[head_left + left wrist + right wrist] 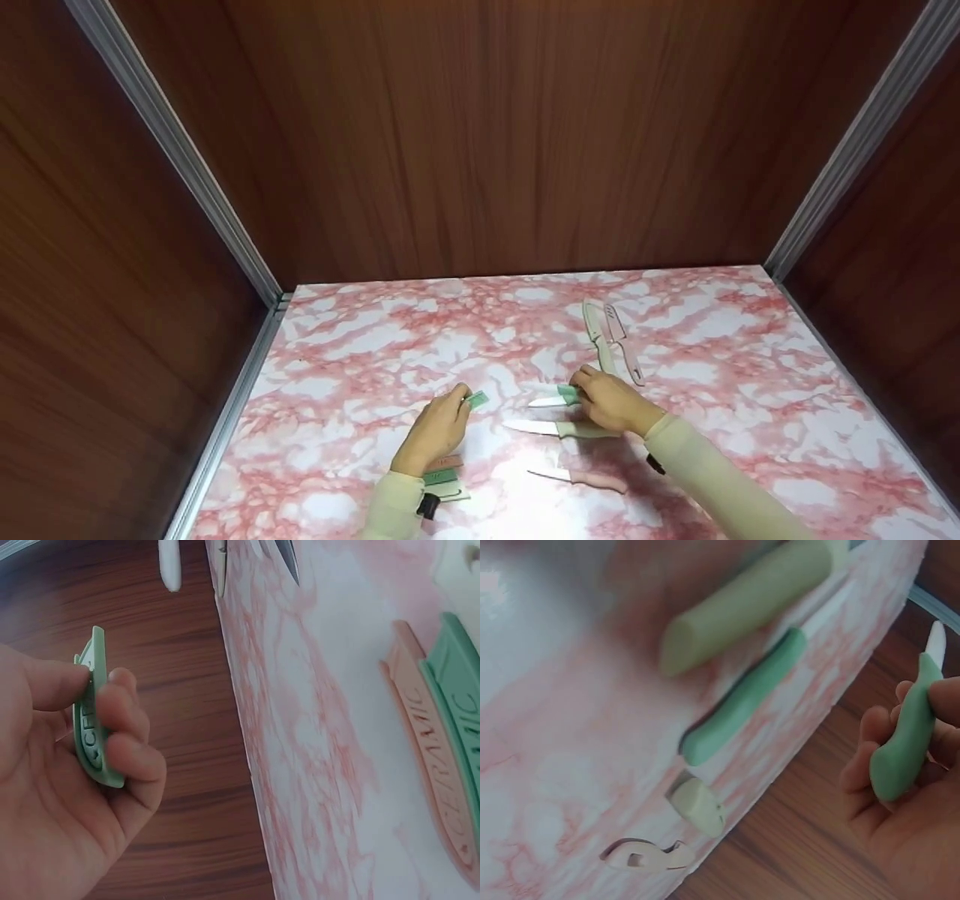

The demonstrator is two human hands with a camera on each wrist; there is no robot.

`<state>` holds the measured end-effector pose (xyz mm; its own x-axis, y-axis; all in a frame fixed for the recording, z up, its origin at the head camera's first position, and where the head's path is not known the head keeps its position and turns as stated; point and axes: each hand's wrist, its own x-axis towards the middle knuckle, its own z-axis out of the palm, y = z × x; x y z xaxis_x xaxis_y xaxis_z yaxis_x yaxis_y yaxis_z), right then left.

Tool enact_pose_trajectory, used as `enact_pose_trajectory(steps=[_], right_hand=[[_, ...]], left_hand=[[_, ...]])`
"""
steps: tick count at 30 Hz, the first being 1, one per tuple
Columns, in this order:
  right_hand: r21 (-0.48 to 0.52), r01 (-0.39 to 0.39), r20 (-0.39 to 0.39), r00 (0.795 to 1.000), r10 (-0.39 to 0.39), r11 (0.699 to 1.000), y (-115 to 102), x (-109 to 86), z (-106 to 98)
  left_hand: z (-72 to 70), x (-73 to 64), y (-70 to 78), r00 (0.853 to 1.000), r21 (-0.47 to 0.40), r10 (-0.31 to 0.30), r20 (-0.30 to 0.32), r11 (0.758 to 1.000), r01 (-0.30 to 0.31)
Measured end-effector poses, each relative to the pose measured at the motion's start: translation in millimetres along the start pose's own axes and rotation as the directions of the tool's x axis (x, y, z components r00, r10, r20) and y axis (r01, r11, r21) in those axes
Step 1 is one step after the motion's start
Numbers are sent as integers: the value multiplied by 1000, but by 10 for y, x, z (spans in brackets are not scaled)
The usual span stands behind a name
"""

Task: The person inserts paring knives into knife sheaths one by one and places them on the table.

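In the left wrist view my left hand (82, 742) pinches a green blade cover (94, 709) with raised lettering between thumb and fingers. My right hand (915, 772) grips a small knife by its green handle (907, 735), its white blade (936, 641) pointing away. Cover and knife are held apart, the blade pointing left towards the cover in the head view. A second green-handled knife (746, 697) lies on the table close to the right hand. Nearer the front are a pale green-handled knife (585, 430) and a pink-handled knife (598, 480), both with bare white blades.
Beside the left wrist lie a pink cover (431, 757), a green cover (459, 690) and a pale green cover (454, 493). Behind the right hand are a pale green covered knife (594, 322) and a pink tool (630, 360). Wooden panels (480, 150) enclose the marbled table (337, 405).
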<state>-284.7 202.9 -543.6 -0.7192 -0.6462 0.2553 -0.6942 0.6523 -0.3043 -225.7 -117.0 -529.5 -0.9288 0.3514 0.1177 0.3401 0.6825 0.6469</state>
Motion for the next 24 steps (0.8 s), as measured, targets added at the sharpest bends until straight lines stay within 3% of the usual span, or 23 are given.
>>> enact_pose_trajectory(steps=[10, 17, 24], right_hand=[[67, -36, -6, 999, 37, 997, -109, 19, -106], [95, 30, -87, 996, -21, 995, -176, 54, -127], [83, 89, -121, 989, -79, 992, -257, 86, -150]], left_hand=[[21, 33, 83, 999, -16, 30, -30, 999, -30], [65, 43, 109, 998, -26, 59, -34, 998, -60], [82, 41, 162, 999, -55, 50, -7, 997, -51]])
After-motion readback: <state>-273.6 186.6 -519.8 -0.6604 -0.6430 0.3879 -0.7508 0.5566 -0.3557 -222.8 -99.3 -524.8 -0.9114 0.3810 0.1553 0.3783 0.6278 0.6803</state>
